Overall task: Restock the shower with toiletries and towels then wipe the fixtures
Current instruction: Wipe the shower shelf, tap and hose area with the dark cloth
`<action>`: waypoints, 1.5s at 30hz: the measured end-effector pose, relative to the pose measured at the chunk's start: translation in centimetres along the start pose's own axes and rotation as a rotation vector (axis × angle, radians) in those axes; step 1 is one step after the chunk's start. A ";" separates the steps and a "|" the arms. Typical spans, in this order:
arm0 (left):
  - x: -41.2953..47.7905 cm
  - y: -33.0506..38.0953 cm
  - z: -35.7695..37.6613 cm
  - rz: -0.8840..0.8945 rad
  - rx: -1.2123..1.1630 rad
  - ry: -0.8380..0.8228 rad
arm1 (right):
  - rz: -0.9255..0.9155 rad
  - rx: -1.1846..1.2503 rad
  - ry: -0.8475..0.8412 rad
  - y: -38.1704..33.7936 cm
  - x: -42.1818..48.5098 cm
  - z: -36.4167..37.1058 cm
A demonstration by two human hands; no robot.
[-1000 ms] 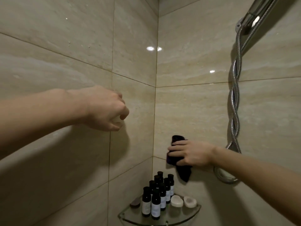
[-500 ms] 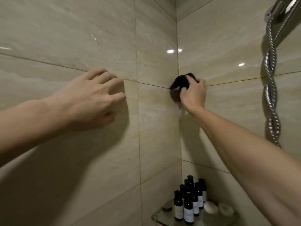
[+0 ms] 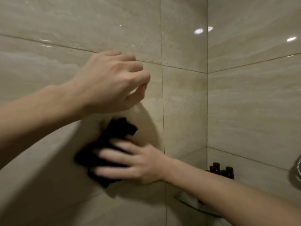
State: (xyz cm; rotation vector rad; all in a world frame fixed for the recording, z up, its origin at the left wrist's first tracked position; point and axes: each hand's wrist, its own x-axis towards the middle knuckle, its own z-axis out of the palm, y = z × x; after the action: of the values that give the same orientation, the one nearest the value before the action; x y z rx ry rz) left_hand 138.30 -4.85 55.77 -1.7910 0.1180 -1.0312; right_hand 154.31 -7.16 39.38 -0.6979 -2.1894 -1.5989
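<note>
Head view of shower corner, glossy beige tile wall [image 3: 244,103] across whole frame, grout lines meeting at corner right of centre.

Left hand [image 3: 112,82] at upper centre-left, forearm entering from left edge. Grip curled in, thumb tip close to index tip, nothing visible inside. Close to the wall; contact impossible to tell.

Right hand [image 3: 136,162] at lower centre, forearm entering from lower right corner. Grip spread, fingers [image 3: 114,154] straight and fanned toward the left, pressing flat on black cloth [image 3: 117,129].

Black cloth bunched against the left wall tile, directly below left hand, partly covered by the right fingers, upper corner and lower edge sticking out. Fingers and cloth edges motion-blurred.

Small dark bottles [image 3: 222,171] low at right of centre, in the wall corner, only tops showing above right forearm; count unclear. Glass corner shelf [image 3: 184,197] just below that forearm, mostly hidden, only its left edge showing. Chrome shower hose [image 3: 297,170] at far right edge, cut off by frame.

Bright light reflections [image 3: 198,31] on tile at upper right.
</note>
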 end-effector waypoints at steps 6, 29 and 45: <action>-0.6 0.9 -0.2 0.078 -0.055 -0.175 | 0.245 -0.175 -0.038 5.9 -4.7 -2.4; 2.0 9.2 3.4 0.298 -0.275 -0.226 | 0.731 0.037 -0.525 -13.7 -15.8 -1.2; 3.0 16.0 7.8 -0.105 -0.620 -0.097 | 2.490 1.622 1.715 -15.4 -17.3 -6.8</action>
State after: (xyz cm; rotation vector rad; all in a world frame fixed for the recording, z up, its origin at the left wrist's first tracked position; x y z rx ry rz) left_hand 151.36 -8.41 43.85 -2.4251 0.3137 -1.0481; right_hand 159.66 -20.62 20.05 -0.3338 0.2267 0.9236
